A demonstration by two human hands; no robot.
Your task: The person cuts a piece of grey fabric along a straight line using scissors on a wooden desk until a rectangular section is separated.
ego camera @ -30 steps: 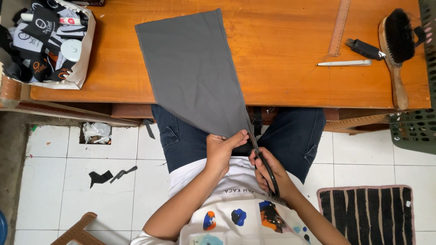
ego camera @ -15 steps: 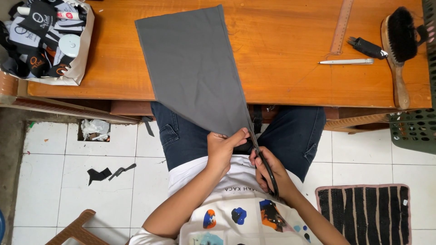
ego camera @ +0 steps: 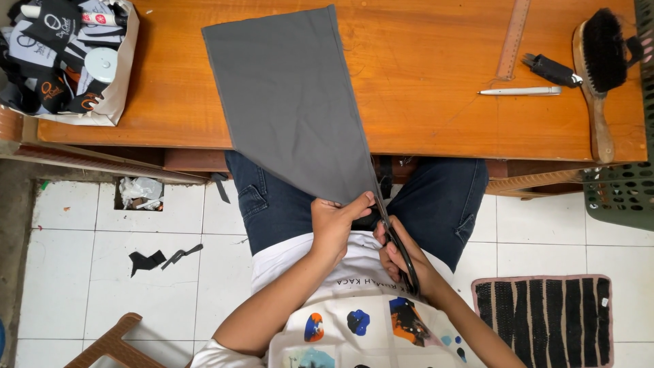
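Hardly any change from half a second back: grey fabric panel [ego camera: 286,102] draped as before from wooden table [ego camera: 436,82] to lap, narrow end pinched in left hand [ego camera: 334,225]. Right hand [ego camera: 402,255] closed around black scissors [ego camera: 400,253], blades still at the fabric's right edge. Cutting apparently barely advanced.

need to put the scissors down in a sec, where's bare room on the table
Bare wood lies between the grey fabric and the ruler, and below the white pen. Another patch sits between the fabric and the scrap bag. The right end is crowded by the brush.
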